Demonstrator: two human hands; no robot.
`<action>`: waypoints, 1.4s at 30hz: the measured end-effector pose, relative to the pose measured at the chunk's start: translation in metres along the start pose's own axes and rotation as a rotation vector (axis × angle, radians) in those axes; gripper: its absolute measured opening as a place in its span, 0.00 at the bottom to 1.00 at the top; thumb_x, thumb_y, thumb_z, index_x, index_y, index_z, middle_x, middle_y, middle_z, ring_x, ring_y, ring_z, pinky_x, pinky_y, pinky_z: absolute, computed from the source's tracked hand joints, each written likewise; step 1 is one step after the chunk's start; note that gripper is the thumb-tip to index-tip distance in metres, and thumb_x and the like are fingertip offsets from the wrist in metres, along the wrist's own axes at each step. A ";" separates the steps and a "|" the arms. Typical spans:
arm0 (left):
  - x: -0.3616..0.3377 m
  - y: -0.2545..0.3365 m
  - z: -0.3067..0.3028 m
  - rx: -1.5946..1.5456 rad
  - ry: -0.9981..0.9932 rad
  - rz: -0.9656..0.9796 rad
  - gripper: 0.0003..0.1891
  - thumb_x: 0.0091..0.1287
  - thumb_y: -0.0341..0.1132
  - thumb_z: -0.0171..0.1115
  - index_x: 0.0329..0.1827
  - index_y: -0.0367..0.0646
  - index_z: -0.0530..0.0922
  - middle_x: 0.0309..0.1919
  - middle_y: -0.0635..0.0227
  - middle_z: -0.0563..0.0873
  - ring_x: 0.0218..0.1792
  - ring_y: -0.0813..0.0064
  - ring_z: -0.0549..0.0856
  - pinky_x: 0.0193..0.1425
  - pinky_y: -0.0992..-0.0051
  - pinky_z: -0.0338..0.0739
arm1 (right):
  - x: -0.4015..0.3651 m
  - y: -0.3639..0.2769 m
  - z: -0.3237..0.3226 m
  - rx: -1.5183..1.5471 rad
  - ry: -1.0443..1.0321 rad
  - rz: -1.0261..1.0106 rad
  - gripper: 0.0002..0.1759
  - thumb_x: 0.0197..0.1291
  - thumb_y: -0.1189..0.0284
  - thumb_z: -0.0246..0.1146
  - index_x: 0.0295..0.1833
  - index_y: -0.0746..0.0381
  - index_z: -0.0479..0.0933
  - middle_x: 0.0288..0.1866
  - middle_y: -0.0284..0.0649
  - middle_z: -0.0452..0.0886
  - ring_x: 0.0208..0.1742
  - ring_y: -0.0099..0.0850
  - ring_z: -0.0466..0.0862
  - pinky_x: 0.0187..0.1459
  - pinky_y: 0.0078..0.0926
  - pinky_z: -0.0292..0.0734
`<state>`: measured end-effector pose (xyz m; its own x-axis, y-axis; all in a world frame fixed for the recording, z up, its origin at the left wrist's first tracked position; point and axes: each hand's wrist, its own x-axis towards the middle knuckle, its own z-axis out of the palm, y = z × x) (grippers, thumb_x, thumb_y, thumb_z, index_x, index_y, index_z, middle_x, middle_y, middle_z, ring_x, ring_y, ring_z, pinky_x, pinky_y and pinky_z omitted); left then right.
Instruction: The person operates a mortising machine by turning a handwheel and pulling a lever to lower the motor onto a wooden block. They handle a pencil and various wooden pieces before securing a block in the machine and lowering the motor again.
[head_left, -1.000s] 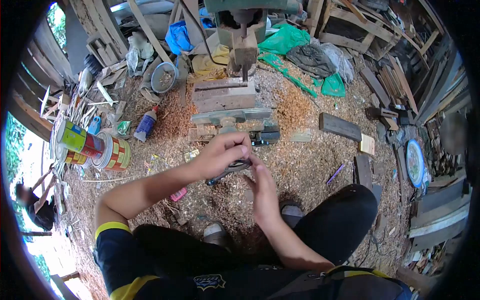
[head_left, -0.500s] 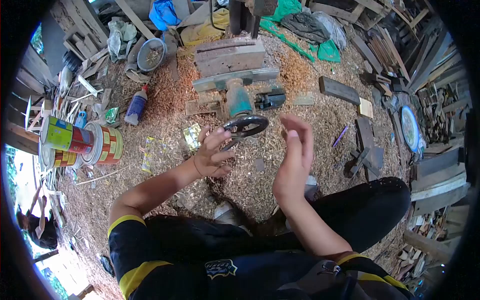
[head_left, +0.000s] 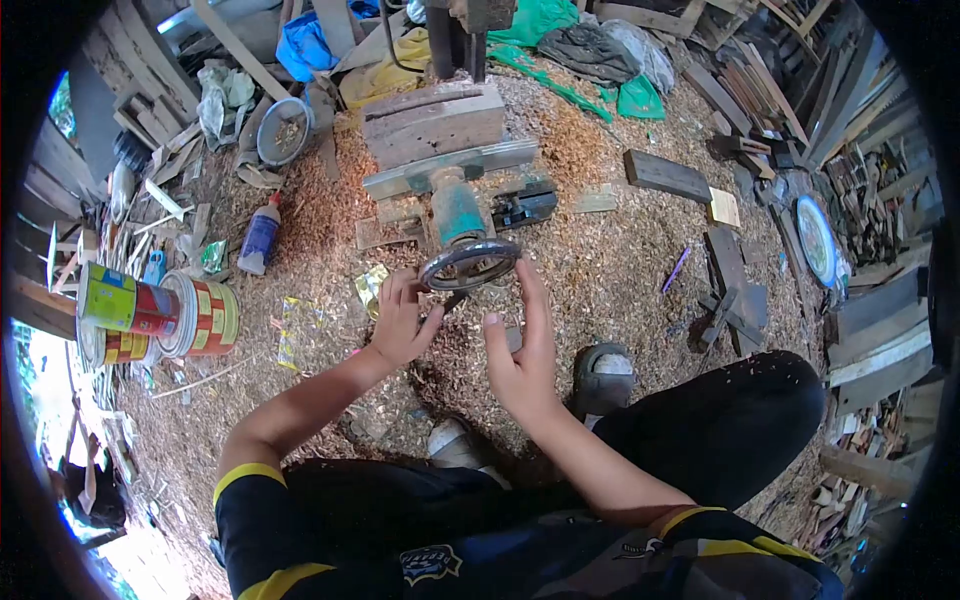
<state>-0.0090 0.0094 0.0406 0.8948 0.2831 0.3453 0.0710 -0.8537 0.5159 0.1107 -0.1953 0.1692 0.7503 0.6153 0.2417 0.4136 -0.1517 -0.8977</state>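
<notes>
A dark metal handwheel (head_left: 470, 248) faces me on the front of a green vise (head_left: 460, 212), below a thick wooden block (head_left: 433, 128). My left hand (head_left: 402, 328) is at the wheel's lower left, its fingers up by the rim and its thumb apart. On the other side, my right hand (head_left: 527, 360) has its fingertips right at the right edge of the rim, with the thumb held away. Both hands are open, neither wrapped around the wheel.
Wood shavings cover the ground. Paint cans (head_left: 200, 315) and a blue bottle (head_left: 260, 238) stand left; a basin (head_left: 285, 132) lies behind them. Dark boards (head_left: 668, 176) and a purple pen-like stick (head_left: 676, 270) lie right. Another person (head_left: 95, 490) is at the far left.
My right hand has moved left and in to the wheel's rim. My left hand has shifted slightly left and down, its fingers now pointing up. The view has shifted slightly.
</notes>
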 end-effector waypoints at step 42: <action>0.039 0.007 0.037 0.068 -0.171 0.025 0.27 0.71 0.39 0.64 0.73 0.44 0.81 0.63 0.47 0.88 0.65 0.40 0.83 0.75 0.43 0.73 | 0.005 0.014 0.003 0.180 0.039 0.079 0.34 0.76 0.78 0.61 0.84 0.70 0.66 0.86 0.64 0.69 0.88 0.59 0.70 0.87 0.51 0.61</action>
<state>0.0431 -0.0016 0.0285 0.9581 0.1879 0.2161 0.0722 -0.8888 0.4526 0.1193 -0.1922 0.1565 0.7977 0.5760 0.1787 0.2562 -0.0554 -0.9650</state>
